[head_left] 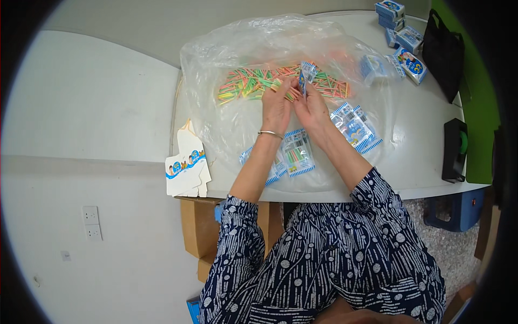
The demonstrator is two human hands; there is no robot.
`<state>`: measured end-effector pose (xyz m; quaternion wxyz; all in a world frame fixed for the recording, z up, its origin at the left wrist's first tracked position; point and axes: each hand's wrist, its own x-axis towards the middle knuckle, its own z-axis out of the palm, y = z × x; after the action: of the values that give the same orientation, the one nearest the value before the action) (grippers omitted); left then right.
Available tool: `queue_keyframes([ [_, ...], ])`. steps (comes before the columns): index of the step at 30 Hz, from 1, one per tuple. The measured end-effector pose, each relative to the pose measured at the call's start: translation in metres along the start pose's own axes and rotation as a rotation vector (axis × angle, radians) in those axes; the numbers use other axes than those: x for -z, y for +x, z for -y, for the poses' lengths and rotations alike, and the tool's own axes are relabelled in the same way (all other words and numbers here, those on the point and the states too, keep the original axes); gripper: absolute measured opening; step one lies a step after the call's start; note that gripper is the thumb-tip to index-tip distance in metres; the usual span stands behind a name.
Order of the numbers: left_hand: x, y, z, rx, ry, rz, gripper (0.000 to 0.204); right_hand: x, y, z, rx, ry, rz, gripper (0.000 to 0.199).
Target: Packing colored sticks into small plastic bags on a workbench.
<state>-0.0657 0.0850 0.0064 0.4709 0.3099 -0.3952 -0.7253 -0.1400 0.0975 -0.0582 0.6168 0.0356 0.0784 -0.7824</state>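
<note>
My left hand is closed around a few thin coloured sticks, close beside my right hand. In my right hand a small blue-and-white plastic packet is gripped upright; whether its top is open I cannot make out. Both hands meet over the near edge of a wide heap of pink, green and yellow sticks, spread on a clear plastic bag. Nearer me lies a packet with sticks showing through its window, and others lie partly under my left forearm. More flat packets overlap beside my right forearm.
Flat white cartons lie at the left edge of the white table. Small boxes are stacked at the back right, by a black bag. A tape dispenser stands at the right edge. Below are a cardboard box and a blue stool.
</note>
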Motion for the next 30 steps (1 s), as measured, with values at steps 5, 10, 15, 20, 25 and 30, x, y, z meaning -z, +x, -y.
queue_keyframes([
  [5, -0.005, -0.005, 0.015, -0.087, 0.028, -0.070, 0.017, -0.007, -0.001, -0.002, 0.000, 0.025, -0.084, 0.014],
  [10, -0.003, -0.003, 0.013, -0.082, -0.043, 0.052, 0.015, -0.008, -0.004, 0.007, -0.007, -0.009, -0.005, 0.016],
  [15, -0.003, 0.000, 0.003, -0.091, 0.040, -0.036, 0.024, -0.030, -0.020, 0.022, 0.021, -0.172, -0.037, 0.018],
  [20, 0.023, 0.017, -0.007, -0.046, 0.191, 0.059, 0.025, -0.022, -0.027, 0.051, 0.133, -0.574, -0.019, 0.021],
  [25, 0.029, 0.024, -0.013, -0.141, 0.348, -0.005, 0.027, -0.034, -0.047, 0.063, 0.103, -0.849, 0.032, 0.016],
  [30, 0.007, 0.011, -0.036, -0.129, 0.176, 0.132, 0.027, -0.015, -0.045, 0.076, 0.001, -1.126, 0.152, 0.019],
])
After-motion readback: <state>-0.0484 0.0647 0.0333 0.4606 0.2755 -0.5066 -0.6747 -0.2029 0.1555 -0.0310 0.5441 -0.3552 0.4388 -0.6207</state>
